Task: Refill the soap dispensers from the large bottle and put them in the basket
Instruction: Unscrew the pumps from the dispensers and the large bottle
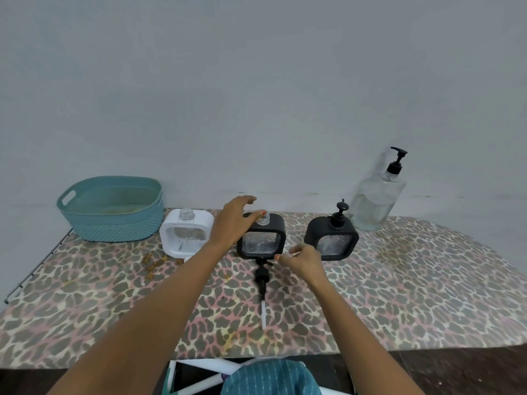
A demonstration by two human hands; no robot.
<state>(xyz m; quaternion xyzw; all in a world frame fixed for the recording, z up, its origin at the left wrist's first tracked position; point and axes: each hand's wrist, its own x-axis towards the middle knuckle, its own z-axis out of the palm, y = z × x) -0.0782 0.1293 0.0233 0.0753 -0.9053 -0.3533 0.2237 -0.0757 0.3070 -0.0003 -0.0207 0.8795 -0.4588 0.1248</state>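
Your left hand (pixel 233 220) is spread wide over the top left shoulder of the middle dispenser (pixel 261 240), fingers straight and the thumb at its open glass neck; it clasps nothing yet. Your right hand (pixel 302 259) hovers just beside that dispenser's lower right corner, fingers loosely bent, and nothing shows in them. Its pump (pixel 261 276) lies flat on the table (pixel 427 280) just in front, the dip tube pointing toward you. This dispenser looks like a glass body in a stiff black frame: probably light while empty, heavier once filled, and breakable if tipped. Take it by the frame's two sides, not by the neck, which is narrow and will likely be slick once soap runs. Left of it stands the white dispenser (pixel 185 235), also uncapped; right of it the black dispenser (pixel 330 238) has its pump on. The bottle (pixel 376 203) stands at the back right against the wall, well apart from your hands, clear, partly full, pump fitted. Expect it to be the heavy item, smooth-sided and liable to slosh, so grip its body low with a full hand and steady the dispenser with the other. The basket (pixel 111 209) waits at the far left.
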